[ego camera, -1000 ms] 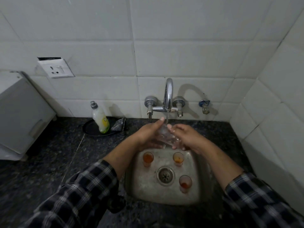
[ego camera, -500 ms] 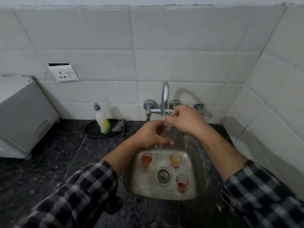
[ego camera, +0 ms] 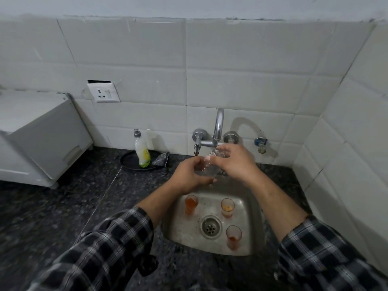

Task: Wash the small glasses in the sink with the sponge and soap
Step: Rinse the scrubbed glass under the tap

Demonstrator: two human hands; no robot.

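- Now I see my left hand (ego camera: 189, 175) holding a clear glass (ego camera: 206, 169) under the tap (ego camera: 218, 124), fingers curled round it.
- My right hand (ego camera: 237, 162) pinches its upper end in bent fingers.
- Upright in the sink (ego camera: 182, 232) stand a back-left glass (ego camera: 191, 204), a back-right glass (ego camera: 227, 207) and a front-right glass (ego camera: 233, 237).
- A soap bottle (ego camera: 142, 152) stands at the desk's (ego camera: 63, 206) back edge.

the sink (ego camera: 251, 225) is dull, scuffed steel; the tap (ego camera: 218, 124) at its far side is bright polished metal. the counter (ego camera: 63, 206) is dark speckled stone with a faint sheen, the wall tiles (ego camera: 241, 85) smooth and glossy. the held glass (ego camera: 206, 170) is clear, the soap bottle (ego camera: 142, 153) translucent plastic, the sleeves (ego camera: 109, 250) checked woven cloth.
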